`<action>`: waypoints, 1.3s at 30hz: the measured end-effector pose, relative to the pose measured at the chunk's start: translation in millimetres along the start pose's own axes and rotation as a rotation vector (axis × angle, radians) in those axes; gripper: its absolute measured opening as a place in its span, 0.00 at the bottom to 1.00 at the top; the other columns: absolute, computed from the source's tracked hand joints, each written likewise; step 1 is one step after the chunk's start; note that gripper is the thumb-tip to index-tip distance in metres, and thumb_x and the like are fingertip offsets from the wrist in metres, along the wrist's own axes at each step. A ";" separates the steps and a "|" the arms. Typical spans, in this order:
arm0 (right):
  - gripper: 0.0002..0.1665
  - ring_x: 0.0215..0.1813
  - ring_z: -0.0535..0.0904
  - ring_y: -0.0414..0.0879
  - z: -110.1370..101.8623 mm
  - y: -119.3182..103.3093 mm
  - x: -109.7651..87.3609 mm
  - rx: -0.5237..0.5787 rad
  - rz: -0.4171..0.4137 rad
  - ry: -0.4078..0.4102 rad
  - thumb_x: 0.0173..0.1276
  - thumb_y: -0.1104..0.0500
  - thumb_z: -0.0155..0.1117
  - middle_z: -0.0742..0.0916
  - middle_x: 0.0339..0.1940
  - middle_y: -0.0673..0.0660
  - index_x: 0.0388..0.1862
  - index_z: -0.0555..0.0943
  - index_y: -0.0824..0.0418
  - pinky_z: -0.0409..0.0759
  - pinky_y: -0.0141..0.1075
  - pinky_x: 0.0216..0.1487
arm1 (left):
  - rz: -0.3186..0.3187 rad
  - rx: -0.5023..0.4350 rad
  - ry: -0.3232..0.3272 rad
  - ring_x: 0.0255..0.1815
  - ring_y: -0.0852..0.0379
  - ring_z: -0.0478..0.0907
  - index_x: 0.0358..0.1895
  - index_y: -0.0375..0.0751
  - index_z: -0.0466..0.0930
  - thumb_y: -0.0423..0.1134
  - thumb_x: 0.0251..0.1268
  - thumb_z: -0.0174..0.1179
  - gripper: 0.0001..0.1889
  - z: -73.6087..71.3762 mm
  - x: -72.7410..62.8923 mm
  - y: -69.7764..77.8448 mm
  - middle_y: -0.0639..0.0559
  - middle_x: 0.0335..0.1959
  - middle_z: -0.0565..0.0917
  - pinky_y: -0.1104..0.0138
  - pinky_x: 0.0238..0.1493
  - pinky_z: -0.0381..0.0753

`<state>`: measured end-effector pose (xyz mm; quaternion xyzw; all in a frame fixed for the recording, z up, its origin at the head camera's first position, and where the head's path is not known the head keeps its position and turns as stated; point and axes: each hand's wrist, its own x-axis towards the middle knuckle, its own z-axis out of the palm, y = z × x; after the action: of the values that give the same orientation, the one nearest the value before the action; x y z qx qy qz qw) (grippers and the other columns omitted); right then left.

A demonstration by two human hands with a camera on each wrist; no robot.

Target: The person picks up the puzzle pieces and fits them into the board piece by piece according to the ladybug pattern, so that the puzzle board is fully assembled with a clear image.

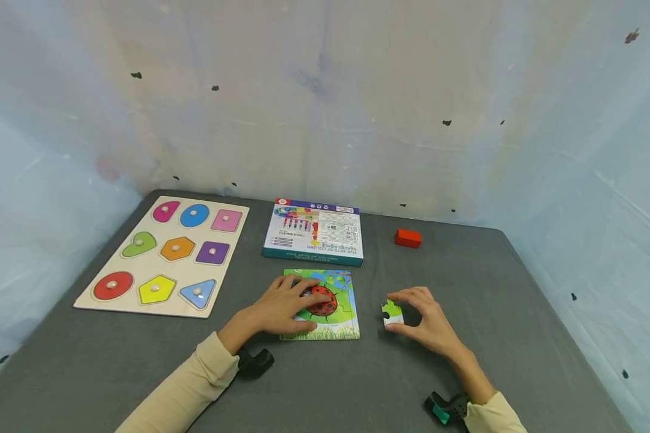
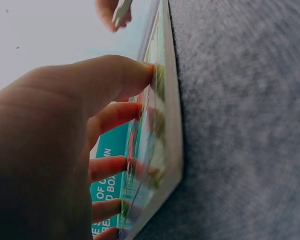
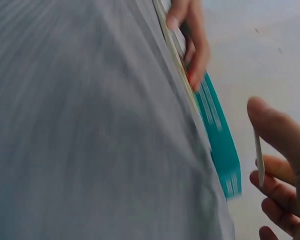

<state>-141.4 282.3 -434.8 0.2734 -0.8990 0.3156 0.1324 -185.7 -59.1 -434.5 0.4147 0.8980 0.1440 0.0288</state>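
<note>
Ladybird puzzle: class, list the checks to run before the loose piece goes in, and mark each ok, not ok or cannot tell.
1. Loose piece pinched by the right hand: ok.
2. Left hand pressing the ladybird puzzle flat: ok.
3. Puzzle flat on the grey table: ok.
4. Empty slot visible: cannot tell.
5. Piece turned to match the slot: cannot tell.
6. Path between piece and puzzle clear: ok.

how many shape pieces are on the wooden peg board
9, in three rows on the peg board: far row pink, blue, pink square; middle green, orange, purple; near red circle, yellow, blue triangle. None looks hidden.
</note>
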 end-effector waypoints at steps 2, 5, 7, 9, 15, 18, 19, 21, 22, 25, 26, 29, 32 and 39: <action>0.32 0.52 0.67 0.44 6.7 -7.9 8.6 0.008 0.005 -0.010 0.46 0.51 0.78 0.80 0.48 0.49 0.51 0.80 0.59 0.67 0.45 0.50 | -0.001 -0.003 -0.001 0.67 0.40 0.55 0.67 0.62 0.65 0.60 0.61 0.55 0.29 0.4 0.3 0.2 0.47 0.70 0.60 0.41 0.61 0.54; 0.33 0.52 0.67 0.44 17.7 -17.7 19.7 0.016 0.015 -0.030 0.47 0.48 0.77 0.80 0.49 0.50 0.52 0.80 0.59 0.67 0.47 0.50 | -0.002 -0.008 0.004 0.67 0.40 0.55 0.66 0.62 0.65 0.60 0.61 0.55 0.29 1.8 0.5 -0.5 0.47 0.70 0.60 0.41 0.61 0.54; 0.33 0.52 0.67 0.44 25.6 -22.6 25.8 0.025 0.015 -0.040 0.48 0.47 0.76 0.80 0.48 0.49 0.52 0.80 0.58 0.67 0.48 0.50 | -0.002 -0.010 0.007 0.67 0.40 0.55 0.66 0.62 0.65 0.60 0.61 0.56 0.30 3.3 1.0 -1.6 0.48 0.70 0.61 0.41 0.61 0.54; 0.33 0.51 0.67 0.44 33.1 -26.2 30.6 0.031 0.002 -0.053 0.48 0.47 0.76 0.80 0.48 0.49 0.52 0.80 0.58 0.67 0.48 0.50 | -0.003 -0.009 0.009 0.67 0.40 0.55 0.66 0.63 0.65 0.60 0.60 0.55 0.30 4.7 1.5 -2.4 0.48 0.69 0.61 0.41 0.61 0.54; 0.33 0.51 0.67 0.43 49.3 -31.8 37.2 0.044 -0.009 -0.092 0.48 0.47 0.76 0.79 0.49 0.50 0.53 0.80 0.57 0.69 0.47 0.50 | -0.012 -0.012 -0.008 0.67 0.40 0.55 0.67 0.64 0.64 0.61 0.60 0.55 0.30 3.7 2.3 -1.0 0.49 0.70 0.60 0.41 0.62 0.52; 0.33 0.50 0.67 0.43 54.4 -32.0 37.9 0.043 -0.014 -0.104 0.47 0.47 0.76 0.79 0.48 0.50 0.53 0.80 0.56 0.70 0.46 0.50 | -0.005 -0.008 -0.005 0.67 0.40 0.55 0.67 0.64 0.65 0.60 0.60 0.56 0.30 2.5 2.2 -0.7 0.49 0.70 0.60 0.40 0.62 0.53; 0.33 0.50 0.67 0.43 55.6 -32.0 38.2 0.044 -0.018 -0.107 0.46 0.48 0.77 0.79 0.48 0.50 0.53 0.80 0.56 0.69 0.46 0.50 | -0.004 -0.008 -0.005 0.67 0.40 0.55 0.67 0.64 0.64 0.60 0.60 0.56 0.30 2.4 2.0 -0.8 0.49 0.70 0.60 0.40 0.62 0.53; 0.33 0.50 0.66 0.43 57.8 -31.7 38.4 0.040 -0.036 -0.114 0.45 0.48 0.77 0.79 0.48 0.51 0.52 0.80 0.56 0.69 0.45 0.49 | -0.002 -0.009 -0.003 0.67 0.40 0.55 0.67 0.63 0.64 0.60 0.61 0.56 0.30 3.0 1.8 -1.5 0.48 0.70 0.60 0.40 0.62 0.52; 0.33 0.50 0.66 0.44 58.5 -31.7 38.4 0.040 -0.046 -0.115 0.45 0.48 0.77 0.79 0.48 0.52 0.52 0.81 0.56 0.69 0.45 0.49 | -0.004 -0.012 -0.004 0.67 0.40 0.55 0.67 0.63 0.64 0.60 0.61 0.56 0.30 3.2 1.8 -1.9 0.48 0.70 0.59 0.40 0.62 0.52; 0.33 0.50 0.66 0.45 60.6 -31.1 38.4 0.036 -0.073 -0.114 0.45 0.48 0.77 0.78 0.48 0.54 0.51 0.81 0.56 0.68 0.45 0.49 | -0.012 -0.019 -0.013 0.68 0.40 0.54 0.68 0.64 0.63 0.60 0.61 0.56 0.30 3.8 2.1 -2.4 0.49 0.71 0.59 0.40 0.62 0.51; 0.33 0.50 0.66 0.45 61.2 -30.6 38.2 0.033 -0.080 -0.113 0.44 0.48 0.77 0.78 0.48 0.54 0.51 0.81 0.56 0.68 0.45 0.49 | -0.013 -0.020 -0.013 0.68 0.40 0.54 0.67 0.64 0.64 0.60 0.61 0.56 0.30 4.0 2.4 -2.5 0.48 0.71 0.59 0.40 0.62 0.51; 0.32 0.49 0.66 0.46 64.5 -29.4 38.5 0.023 -0.106 -0.096 0.44 0.48 0.77 0.77 0.48 0.55 0.50 0.81 0.57 0.66 0.46 0.49 | -0.018 -0.025 -0.023 0.68 0.39 0.54 0.68 0.66 0.62 0.59 0.61 0.56 0.31 2.7 2.5 -1.1 0.47 0.71 0.58 0.40 0.63 0.51; 0.31 0.47 0.67 0.46 67.1 -28.9 39.3 0.023 -0.131 -0.081 0.44 0.48 0.77 0.77 0.47 0.55 0.47 0.81 0.57 0.65 0.46 0.48 | -0.014 -0.036 -0.033 0.68 0.37 0.53 0.68 0.69 0.60 0.57 0.62 0.57 0.31 1.4 2.4 1.2 0.45 0.71 0.57 0.39 0.62 0.51; 0.29 0.45 0.66 0.45 68.6 -28.7 40.2 -0.003 -0.141 -0.088 0.45 0.44 0.75 0.76 0.47 0.53 0.47 0.80 0.51 0.63 0.44 0.46 | -0.002 -0.052 -0.074 0.69 0.32 0.48 0.68 0.71 0.60 0.52 0.65 0.55 0.28 -2.2 1.5 7.3 0.39 0.71 0.55 0.37 0.63 0.48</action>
<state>-162.1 203.3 -456.7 0.3497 -0.8828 0.2919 0.1149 -181.7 -54.0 -430.2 0.4179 0.8927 0.1519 0.0727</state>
